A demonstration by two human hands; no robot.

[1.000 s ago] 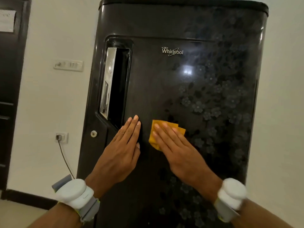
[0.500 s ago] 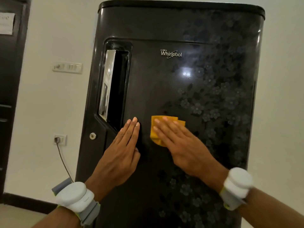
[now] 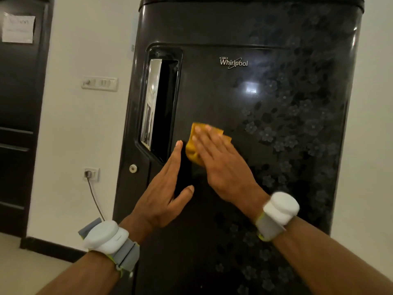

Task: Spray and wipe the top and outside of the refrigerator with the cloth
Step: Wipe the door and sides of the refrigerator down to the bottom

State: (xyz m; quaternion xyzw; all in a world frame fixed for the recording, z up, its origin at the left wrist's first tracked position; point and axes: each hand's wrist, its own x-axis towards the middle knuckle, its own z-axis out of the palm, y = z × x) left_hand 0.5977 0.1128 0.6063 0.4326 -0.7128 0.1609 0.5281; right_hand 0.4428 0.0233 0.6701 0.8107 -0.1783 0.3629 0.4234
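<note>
A yellow cloth (image 3: pixel 192 151) is pressed against the front of the black fridge (image 3: pixel 287 177) by the right hand (image 3: pixel 223 167), whose fingers are laid straight and flat over it. The cloth is found at mid-height on the door, just right of the recessed handle (image 3: pixel 161 103) and below the logo (image 3: pixel 233 62). The left hand (image 3: pixel 165 188) is held just beside the cloth with fingers straight and thumb spread, nothing being gripped; whether the door is touched cannot be told. White bands are worn on both wrists. A lock (image 3: pixel 133 168) is seen below the handle, and a socket (image 3: pixel 91 173) and switch plate (image 3: pixel 99 83) on the wall to the left.
</note>
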